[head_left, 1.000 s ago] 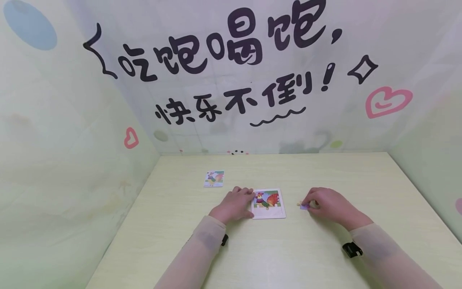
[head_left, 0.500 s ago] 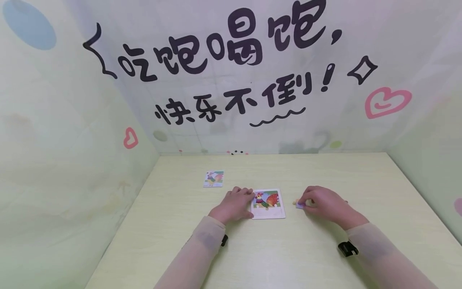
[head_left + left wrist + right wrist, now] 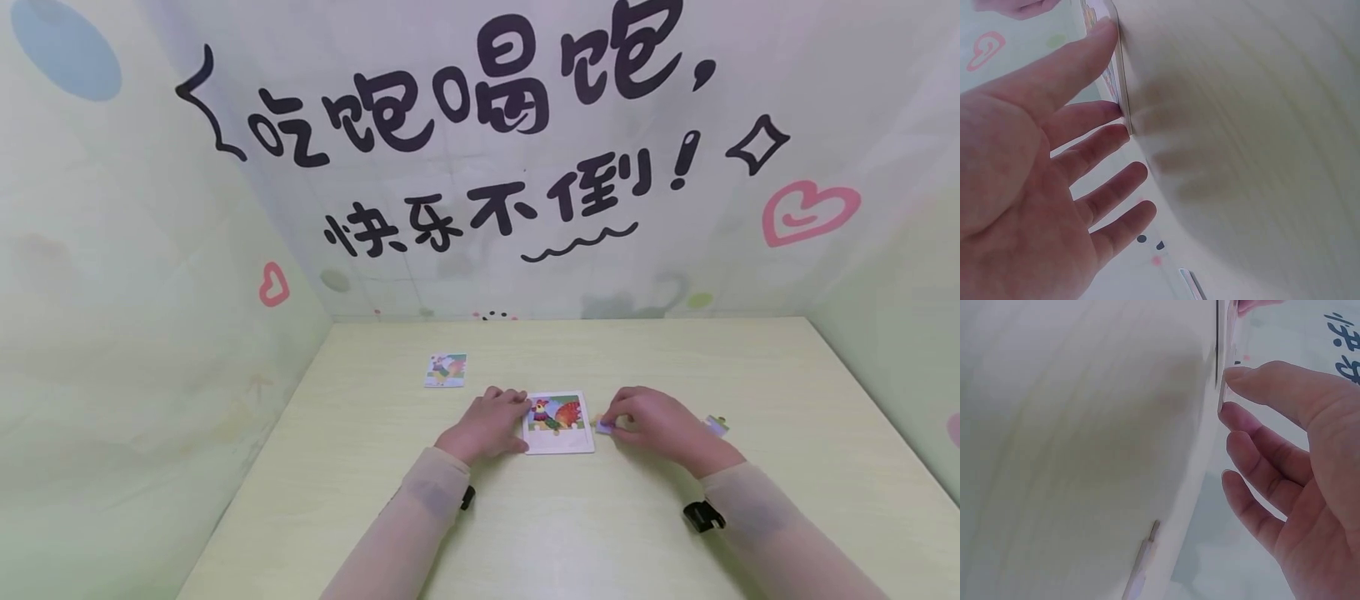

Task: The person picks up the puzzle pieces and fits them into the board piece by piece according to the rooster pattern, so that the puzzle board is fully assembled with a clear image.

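Observation:
A white puzzle board (image 3: 561, 444) lies on the table, its upper part filled with a rooster picture and its lower strip white. My left hand (image 3: 487, 427) rests against the board's left edge. In the left wrist view, the thumb and index finger of this left hand (image 3: 1035, 169) touch the board's rim (image 3: 1125, 87), the other fingers extended and spread. Just right of the board, my right hand (image 3: 656, 423) pinches a small puzzle piece (image 3: 602, 427) between thumb and index finger. In the right wrist view the piece (image 3: 1223, 390) appears edge-on at the fingertips.
Another puzzle piece (image 3: 717, 426) lies on the table to the right, partly behind the right hand. A small rooster picture card (image 3: 446, 371) lies at the back left. Pale printed walls (image 3: 465, 275) stand behind and beside the table (image 3: 555, 533).
My right hand has moved left with the pinched puzzle piece, closer to the board. The other piece on the right has come into view from behind it. The left hand stays put.

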Demonstrator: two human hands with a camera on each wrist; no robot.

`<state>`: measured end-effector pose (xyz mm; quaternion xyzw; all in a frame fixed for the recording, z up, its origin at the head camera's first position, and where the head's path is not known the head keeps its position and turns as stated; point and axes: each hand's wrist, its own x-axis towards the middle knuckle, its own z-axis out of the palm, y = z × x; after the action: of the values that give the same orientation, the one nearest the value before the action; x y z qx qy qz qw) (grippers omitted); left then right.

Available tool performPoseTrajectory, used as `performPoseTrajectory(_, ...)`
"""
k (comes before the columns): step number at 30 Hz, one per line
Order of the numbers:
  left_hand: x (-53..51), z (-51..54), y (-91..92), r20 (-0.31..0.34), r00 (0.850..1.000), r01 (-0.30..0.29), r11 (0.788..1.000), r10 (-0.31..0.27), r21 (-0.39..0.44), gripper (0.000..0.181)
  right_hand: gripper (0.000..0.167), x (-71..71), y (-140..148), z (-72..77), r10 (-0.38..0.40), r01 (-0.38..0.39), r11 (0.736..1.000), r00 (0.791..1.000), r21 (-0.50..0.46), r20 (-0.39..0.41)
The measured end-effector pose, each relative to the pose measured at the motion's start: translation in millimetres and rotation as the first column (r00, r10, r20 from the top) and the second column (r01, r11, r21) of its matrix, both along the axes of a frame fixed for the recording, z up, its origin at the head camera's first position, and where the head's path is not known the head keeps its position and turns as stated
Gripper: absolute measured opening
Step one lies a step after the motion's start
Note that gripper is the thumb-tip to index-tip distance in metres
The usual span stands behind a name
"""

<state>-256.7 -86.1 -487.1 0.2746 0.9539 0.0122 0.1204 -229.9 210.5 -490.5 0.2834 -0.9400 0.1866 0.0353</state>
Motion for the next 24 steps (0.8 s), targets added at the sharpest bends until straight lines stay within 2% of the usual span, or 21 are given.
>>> performPoseTrajectory(5,-0.4,-0.7,-0.2,-0.015,1.0,0.008,1.0,-0.009,-0.003,0.077,0.013,-0.9,-11,2.8,0.021,-0.021,1.0,1.0,-0.012,-0.011)
performPoseTrajectory(11,-0.7,-1.9,0.0,0.0,1.0,0.001,1.0,-0.001,0.008,0.076,0.011,-1.8,-22,3.4,0.063,-0.064,0.998,0.997,-0.008,-0.038)
performPoseTrajectory(17,-0.6,-0.3,0.1,-0.008,1.0,0.006,1.0,-0.006,0.003,0.077,0.012,-2.5,-32,2.1,0.056,-0.055,0.998,0.998,0.022,-0.023)
performPoseTrajectory(24,-1.1,-0.5,0.0,-0.019,1.0,0.013,1.0,-0.013,-0.01,0.077,0.011,-2.3,-44,1.2,0.07,-0.07,0.997,0.998,0.013,0.0)
